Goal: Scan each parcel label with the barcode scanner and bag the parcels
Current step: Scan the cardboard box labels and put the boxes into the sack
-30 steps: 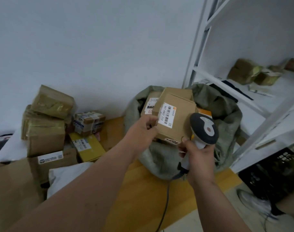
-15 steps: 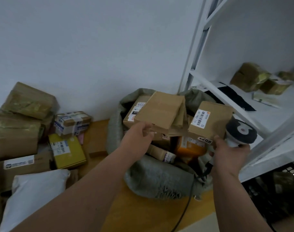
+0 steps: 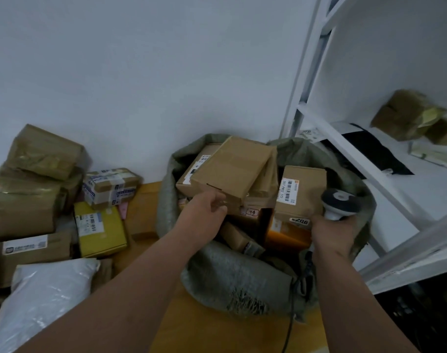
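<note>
The labelled parcel (image 3: 302, 192) stands upright inside the open grey-green sack (image 3: 232, 278), at its right side, its barcode label facing the camera; its lower right corner sits just beside the right hand (image 3: 332, 231), which grips the handle of the barcode scanner (image 3: 340, 202) rather than the parcel. To its left, the left hand (image 3: 204, 212) holds the near edge of a plain brown box (image 3: 232, 169) lying tilted on the other parcels in the sack. Outside, more boxes (image 3: 36, 179) and a white mailer (image 3: 44, 299) lie at the left, a white shelf (image 3: 395, 179) at the right.

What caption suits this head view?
Left hand lifts a plain box from the sack; right hand holds the scanner.
</note>
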`<state>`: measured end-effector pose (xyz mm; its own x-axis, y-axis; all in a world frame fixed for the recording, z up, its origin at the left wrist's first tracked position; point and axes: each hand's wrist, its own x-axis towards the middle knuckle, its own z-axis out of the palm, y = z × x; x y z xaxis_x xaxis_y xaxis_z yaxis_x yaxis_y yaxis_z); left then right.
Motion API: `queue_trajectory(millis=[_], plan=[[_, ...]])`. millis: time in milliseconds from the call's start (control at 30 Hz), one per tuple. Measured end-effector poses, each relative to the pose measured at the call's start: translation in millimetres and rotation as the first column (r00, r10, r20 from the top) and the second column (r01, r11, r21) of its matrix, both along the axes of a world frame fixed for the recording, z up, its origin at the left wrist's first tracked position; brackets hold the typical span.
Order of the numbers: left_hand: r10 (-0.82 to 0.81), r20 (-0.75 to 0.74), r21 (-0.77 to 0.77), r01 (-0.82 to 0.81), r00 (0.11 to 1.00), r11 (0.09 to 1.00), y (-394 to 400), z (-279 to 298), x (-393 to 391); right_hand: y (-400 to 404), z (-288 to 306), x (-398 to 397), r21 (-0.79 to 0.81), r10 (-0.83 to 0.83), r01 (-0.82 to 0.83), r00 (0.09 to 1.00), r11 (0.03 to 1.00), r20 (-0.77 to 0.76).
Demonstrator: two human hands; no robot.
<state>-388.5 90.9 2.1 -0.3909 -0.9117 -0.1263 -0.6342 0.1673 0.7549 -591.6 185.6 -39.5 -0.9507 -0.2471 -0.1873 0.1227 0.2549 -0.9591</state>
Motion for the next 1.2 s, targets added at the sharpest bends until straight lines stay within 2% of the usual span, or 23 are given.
queue_trajectory(millis=[100,233,367,567,700,933,1200], plan=[[0.002,0.004,0.006,-0.002,1.0,1.0,-0.9,-1.4,-2.2,-4.0,-18.7,-6.0,-0.036,-0.017,0.016,0.999,0.999,-0.041],[0.002,0.003,0.018,-0.002,1.0,1.0,-3.3,-4.4,0.8,-2.1,-6.2,5.6,-0.109,-0.01,0.008,1.0,0.994,-0.011],[0.014,0.018,0.02,-0.015,1.0,1.0,-5.3,-6.0,9.0,-1.8,-12.9,8.7,-0.094,-0.011,0.01,1.0,0.996,-0.008],[0.032,-0.023,0.061,-0.031,0.999,0.998,-4.4,-4.1,37.1,-5.2,-0.4,43.6,-0.031,0.1,-0.102,0.993,0.994,-0.058],[0.054,-0.026,0.041,-0.053,0.998,0.998,-4.5,-2.1,71.2,-10.9,14.1,83.1,-0.064,0.257,-0.258,0.966,0.964,-0.025],[0.113,-0.03,-0.006,-0.113,0.993,0.994,-0.8,-4.7,165.8,-23.0,43.2,198.1,-0.13,0.592,-0.582,0.803,0.803,0.069],[0.187,0.096,-0.044,-0.184,0.978,0.982,16.2,-11.6,307.7,-23.8,26.5,356.8,-0.052,0.764,-0.764,0.635,0.643,0.111]])
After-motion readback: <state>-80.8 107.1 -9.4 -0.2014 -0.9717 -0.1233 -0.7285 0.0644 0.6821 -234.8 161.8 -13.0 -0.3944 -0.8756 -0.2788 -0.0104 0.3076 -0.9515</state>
